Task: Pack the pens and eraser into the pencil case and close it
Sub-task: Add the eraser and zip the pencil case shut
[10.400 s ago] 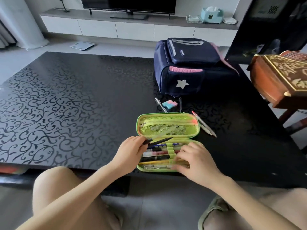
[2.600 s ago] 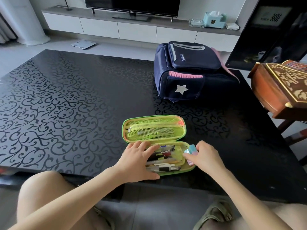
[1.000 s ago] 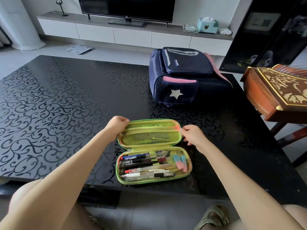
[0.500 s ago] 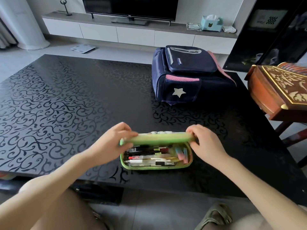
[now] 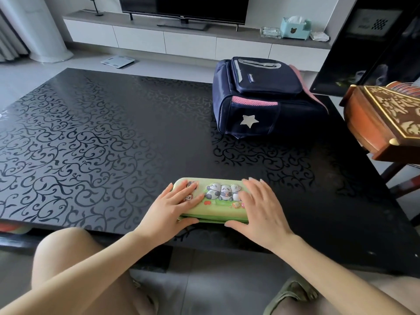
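The green pencil case [image 5: 221,194] lies near the front edge of the black table [image 5: 102,137], its lid folded down so the panda picture faces up. My left hand [image 5: 175,205] lies flat on the case's left end, thumb against the front edge. My right hand [image 5: 259,208] lies flat on the right end, thumb also at the front edge. Both hands press on the lid with fingers spread. The pens and eraser are hidden inside. I cannot tell whether the zip is done up.
A navy backpack [image 5: 261,98] with a white star stands at the back right of the table. A carved wooden instrument [image 5: 384,119] juts in from the right. My knees are below the table's front edge. A TV unit [image 5: 181,39] runs along the far wall.
The lid, half lowered half a second ago, now lies flat on the case, hiding the pens and eraser. Both hands moved from the lid's ends to rest on top.
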`<state>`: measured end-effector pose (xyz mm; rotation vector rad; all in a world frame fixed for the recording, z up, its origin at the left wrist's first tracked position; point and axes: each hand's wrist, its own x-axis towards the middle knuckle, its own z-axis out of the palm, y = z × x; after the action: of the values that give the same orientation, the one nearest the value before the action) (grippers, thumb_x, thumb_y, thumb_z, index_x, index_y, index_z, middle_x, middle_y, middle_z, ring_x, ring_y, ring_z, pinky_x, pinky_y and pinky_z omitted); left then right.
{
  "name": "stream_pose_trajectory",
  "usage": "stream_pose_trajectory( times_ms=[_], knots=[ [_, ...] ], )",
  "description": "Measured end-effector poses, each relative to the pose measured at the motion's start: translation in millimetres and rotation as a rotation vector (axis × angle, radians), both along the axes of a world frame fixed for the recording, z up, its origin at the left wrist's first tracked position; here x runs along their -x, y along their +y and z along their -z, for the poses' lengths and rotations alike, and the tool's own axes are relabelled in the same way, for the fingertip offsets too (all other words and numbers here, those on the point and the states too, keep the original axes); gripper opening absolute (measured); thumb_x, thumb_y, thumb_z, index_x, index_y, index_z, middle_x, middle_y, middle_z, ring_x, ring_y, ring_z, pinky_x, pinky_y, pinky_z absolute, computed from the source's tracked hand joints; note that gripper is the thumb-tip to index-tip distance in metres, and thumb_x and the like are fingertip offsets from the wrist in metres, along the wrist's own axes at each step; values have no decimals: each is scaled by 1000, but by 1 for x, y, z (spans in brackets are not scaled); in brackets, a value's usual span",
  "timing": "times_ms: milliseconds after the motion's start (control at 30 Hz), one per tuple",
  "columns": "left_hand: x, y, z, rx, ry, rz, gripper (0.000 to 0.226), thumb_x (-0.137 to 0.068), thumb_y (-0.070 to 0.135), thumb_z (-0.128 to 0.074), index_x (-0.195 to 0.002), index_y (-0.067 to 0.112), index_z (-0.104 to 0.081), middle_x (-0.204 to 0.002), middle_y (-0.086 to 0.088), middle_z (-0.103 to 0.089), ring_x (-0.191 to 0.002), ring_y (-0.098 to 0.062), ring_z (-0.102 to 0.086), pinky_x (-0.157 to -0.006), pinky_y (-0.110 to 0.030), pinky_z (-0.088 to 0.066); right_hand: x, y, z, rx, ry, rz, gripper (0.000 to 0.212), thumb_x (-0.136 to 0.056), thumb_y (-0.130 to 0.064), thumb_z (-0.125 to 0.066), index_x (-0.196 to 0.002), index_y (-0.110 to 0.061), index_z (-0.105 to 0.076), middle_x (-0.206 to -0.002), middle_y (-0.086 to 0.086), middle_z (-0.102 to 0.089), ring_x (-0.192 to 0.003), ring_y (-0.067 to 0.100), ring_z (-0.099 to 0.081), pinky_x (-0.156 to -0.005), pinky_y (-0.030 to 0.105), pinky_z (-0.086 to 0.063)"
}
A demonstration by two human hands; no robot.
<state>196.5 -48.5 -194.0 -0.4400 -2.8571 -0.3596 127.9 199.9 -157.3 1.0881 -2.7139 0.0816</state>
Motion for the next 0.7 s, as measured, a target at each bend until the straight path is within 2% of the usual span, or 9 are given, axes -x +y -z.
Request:
stream_pose_trajectory(
  times_ms=[67,133,200,300,367,467,500,567,700],
  knots=[
    [0,-1,3,-28,18,30,59,-83,51,-45,-138,33,-35,-145,0,-39,-134,-26,-35,-108,-50,-28,4,-18,4,-76,-41,-27,87,-65,-75,-51,-128,-15,-44,-137,21,-46,-126,40,-42,-107,56,-30],
    [-1,-1,4,-92,16,49,56,-83,49,-47,-136,31,-42,-145,3,-38,-136,-23,-33,-109,-49,-24,6,-31,10,-123,-73,-31,91,-69,-79,-40,-140,-22,-32,-143,21,-39,-129,42,-38,-108,59,-26],
    [0,-3,-3,-288,-27,27,48,-82,49,-51,-126,29,-55,-141,10,-43,-135,-13,-35,-112,-45,-25,8,-35,16,-138,-83,-22,92,-70,-81,-34,-142,-24,-28,-143,22,-40,-127,44,-40,-107,59,-27],
    [13,-7,-24,-675,-153,-162,36,-87,47,-49,-115,31,-64,-126,21,-55,-123,2,-45,-106,-32,-38,8,-33,21,-135,-52,-25,94,-71,-81,-34,-144,-23,-25,-141,22,-40,-125,43,-41,-107,59,-28],
    [31,-10,-37,-858,-355,-313,31,-94,40,-45,-121,33,-59,-125,16,-57,-114,-2,-54,-101,-30,-43,8,-33,23,-133,-32,-43,96,-69,-79,-41,-144,-22,-23,-141,23,-39,-125,43,-41,-107,59,-28],
    [60,-16,-41,-1085,-817,-350,34,-99,37,-37,-115,23,-64,-112,-2,-68,-95,-15,-66,-85,-30,-52,8,-33,23,-128,-22,-53,98,-68,-77,-50,-144,-21,-24,-140,23,-40,-124,43,-41,-107,59,-28],
    [68,-20,-39,-1093,-876,-341,35,-98,36,-38,-109,19,-68,-107,-6,-70,-92,-19,-66,-83,-33,-52,8,-32,23,-127,-21,-54,97,-68,-76,-50,-144,-21,-24,-140,23,-40,-124,43,-41,-107,59,-28],
    [80,-29,-36,-977,-901,-307,35,-98,31,-40,-97,18,-72,-99,-7,-72,-91,-22,-65,-86,-38,-47,9,-32,24,-127,-19,-62,95,-70,-75,-50,-144,-21,-24,-139,23,-40,-124,43,-42,-107,59,-28],
    [92,-37,-38,-739,-898,-254,32,-96,17,-43,-81,13,-70,-79,0,-67,-75,-16,-56,-70,-23,-43,8,-32,25,-132,-15,-64,92,-72,-74,-49,-143,-20,-26,-137,23,-42,-122,42,-43,-106,59,-29]
  ],
)
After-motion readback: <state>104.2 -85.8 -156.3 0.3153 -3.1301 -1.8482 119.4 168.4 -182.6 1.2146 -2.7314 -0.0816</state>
